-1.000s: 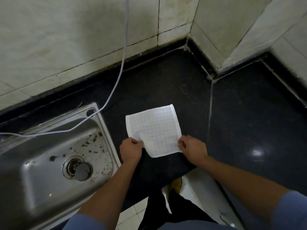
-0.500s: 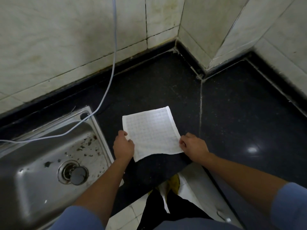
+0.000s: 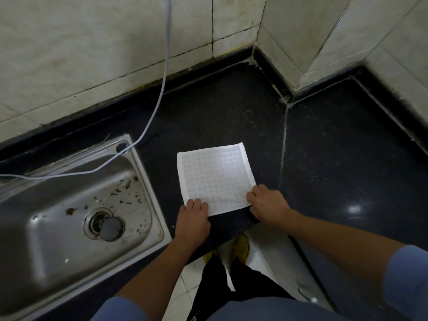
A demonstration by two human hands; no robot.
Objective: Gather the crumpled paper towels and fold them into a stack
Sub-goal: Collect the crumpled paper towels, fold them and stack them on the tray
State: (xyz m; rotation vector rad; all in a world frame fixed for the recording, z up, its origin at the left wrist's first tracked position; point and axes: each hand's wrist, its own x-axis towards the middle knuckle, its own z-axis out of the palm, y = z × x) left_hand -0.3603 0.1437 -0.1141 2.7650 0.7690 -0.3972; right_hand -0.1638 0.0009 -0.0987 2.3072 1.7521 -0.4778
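From the head view, the paper towel [image 3: 214, 178] lies flat on the dark bench [image 3: 335, 158] beside the sink [image 3: 76, 205]. Our left hand [image 3: 192, 216] and right hand [image 3: 268, 203] pinch its near corners; we should lift both evenly and match the far edge before creasing.

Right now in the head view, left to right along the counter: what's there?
sink → drain plug → left hand → paper towel → right hand → counter seam → light glare on the counter
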